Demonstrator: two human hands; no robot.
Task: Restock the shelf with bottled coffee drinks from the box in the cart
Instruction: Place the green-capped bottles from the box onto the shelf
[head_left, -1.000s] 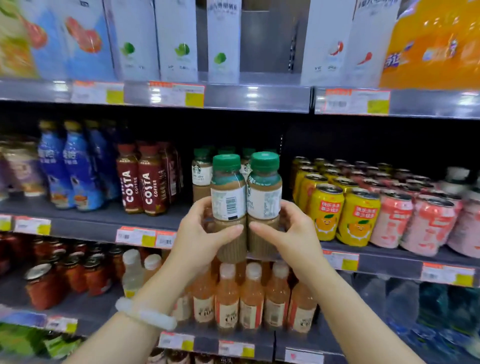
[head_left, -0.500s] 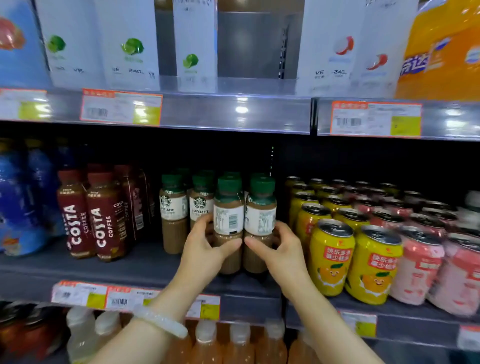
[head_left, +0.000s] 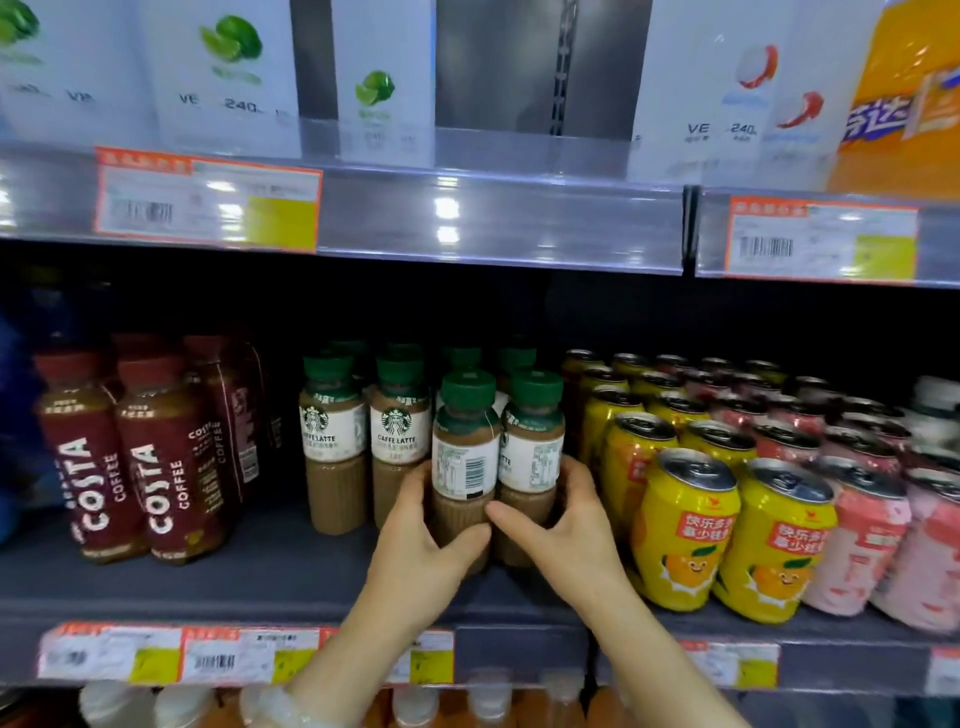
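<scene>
On grey shelf (head_left: 260, 577), left hand (head_left: 426, 540) and right hand (head_left: 566, 525) each grip one coffee bottle (head_left: 465, 457).

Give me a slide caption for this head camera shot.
Left hand and right hand set two green-capped coffee bottles on the shelf beside yellow cans.

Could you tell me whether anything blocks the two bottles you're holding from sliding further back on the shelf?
Yes. Directly behind the two green-capped latte bottles held by the left hand and right hand stand more green-capped bottles. Yellow cans flank the right.
</scene>
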